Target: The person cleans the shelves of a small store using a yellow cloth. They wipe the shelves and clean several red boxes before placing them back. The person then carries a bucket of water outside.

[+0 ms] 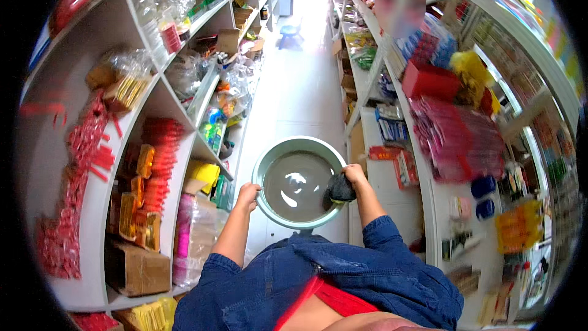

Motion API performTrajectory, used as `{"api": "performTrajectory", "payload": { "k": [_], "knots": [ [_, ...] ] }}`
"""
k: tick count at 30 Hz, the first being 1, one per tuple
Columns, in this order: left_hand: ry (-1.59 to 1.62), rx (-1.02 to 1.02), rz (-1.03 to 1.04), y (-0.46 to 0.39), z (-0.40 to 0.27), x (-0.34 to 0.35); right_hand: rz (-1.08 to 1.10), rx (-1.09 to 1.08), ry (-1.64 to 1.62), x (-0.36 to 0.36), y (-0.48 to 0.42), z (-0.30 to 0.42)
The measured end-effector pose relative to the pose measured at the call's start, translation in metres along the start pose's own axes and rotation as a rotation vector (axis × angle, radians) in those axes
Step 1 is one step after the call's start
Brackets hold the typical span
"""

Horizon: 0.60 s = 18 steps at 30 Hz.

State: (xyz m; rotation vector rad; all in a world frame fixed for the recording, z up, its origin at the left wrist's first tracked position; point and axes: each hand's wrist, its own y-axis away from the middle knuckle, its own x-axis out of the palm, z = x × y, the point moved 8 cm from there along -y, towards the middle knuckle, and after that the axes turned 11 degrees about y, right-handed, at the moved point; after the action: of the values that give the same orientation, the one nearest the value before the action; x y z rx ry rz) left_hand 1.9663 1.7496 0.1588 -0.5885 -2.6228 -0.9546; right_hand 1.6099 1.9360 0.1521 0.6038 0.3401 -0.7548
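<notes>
In front of my body is a round pale green plastic basin (261, 161) with murky grey water (285, 174) in it. My left hand (248, 196) grips the basin's left rim. On the opposite side my right hand (354, 174) holds the right rim together with a dark wet cloth (339, 189), which hangs over the edge into the basin. Bright reflections lie on the water's surface. Both hands have their fingers curled, and the fingertips are partly hidden.
White shelves (156, 94) with red packets and plastic bags line the left side. More shelving (425, 202) on the right holds stacked goods. A tiled floor aisle (303, 82) runs between them to a small blue stool (290, 31). A cardboard box (142, 266) sits low on the left.
</notes>
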Motion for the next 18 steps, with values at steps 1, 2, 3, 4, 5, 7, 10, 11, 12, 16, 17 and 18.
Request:
{"api": "performTrajectory", "payload": {
  "k": [1,2,3,4,5,7,10,11,12,16,17,18],
  "knots": [
    [0.017,-0.001,-0.027,-0.017,-0.021,0.019,0.004,-0.009,0.013,-0.004,-0.034,0.018],
    [0.035,-0.003,-0.054,-0.035,-0.039,0.040,0.008,-0.019,0.027,-0.009,-0.068,0.035],
    [0.056,-0.008,-0.089,-0.052,-0.055,0.050,0.020,-0.024,0.045,-0.010,-0.098,0.052],
    [0.044,-0.023,-0.066,-0.086,-0.063,0.052,-0.002,-0.061,0.070,-0.009,-0.125,0.070],
    [0.042,0.004,-0.064,-0.117,-0.083,0.060,0.004,-0.045,0.050,-0.008,-0.159,0.089],
    [0.047,0.021,-0.063,-0.173,-0.115,0.086,0.016,0.019,0.029,-0.014,-0.206,0.126],
    [0.083,-0.001,-0.066,-0.239,-0.168,0.139,0.034,-0.028,-0.063,-0.016,-0.307,0.165],
    [0.095,0.003,-0.067,-0.265,-0.186,0.155,0.020,-0.041,-0.105,-0.017,-0.335,0.184],
    [0.065,0.012,-0.038,-0.311,-0.194,0.160,0.022,-0.070,-0.082,-0.019,-0.378,0.197],
    [0.003,0.084,-0.030,-0.450,-0.255,0.190,0.028,-0.049,-0.109,-0.014,-0.484,0.271],
    [-0.021,0.054,-0.033,-0.479,-0.274,0.215,-0.007,-0.030,-0.100,-0.019,-0.529,0.253],
    [-0.012,0.020,0.070,-0.514,-0.289,0.264,-0.049,-0.311,0.280,-0.049,-0.601,0.233]
  ]
}}
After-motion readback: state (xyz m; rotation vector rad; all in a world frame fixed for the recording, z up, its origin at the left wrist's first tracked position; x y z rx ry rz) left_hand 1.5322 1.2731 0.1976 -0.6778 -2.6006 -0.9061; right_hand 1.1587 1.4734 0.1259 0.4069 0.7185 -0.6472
